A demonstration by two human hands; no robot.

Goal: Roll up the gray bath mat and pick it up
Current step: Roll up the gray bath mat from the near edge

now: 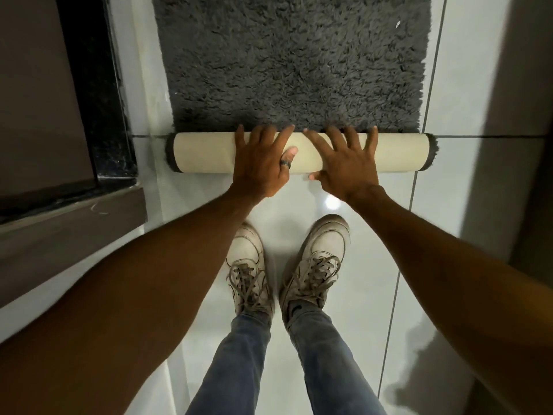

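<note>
The gray shaggy bath mat (pixel 293 64) lies flat on the white tiled floor ahead of me. Its near end is wound into a tight roll (pixel 206 154) with the cream backing facing out and gray pile showing at both ends. My left hand (pixel 263 163) presses on the roll left of centre, fingers spread over its top, thumb on its near side. My right hand (pixel 344 163) presses beside it, right of centre, fingers spread to the far edge and thumb under the near side.
A dark stone step and brown wall (pixel 98 115) run along the left, close to the roll's left end. A wall (pixel 508 115) stands at the right. My two shoes (pixel 248 265) stand on the glossy tiles just behind the roll.
</note>
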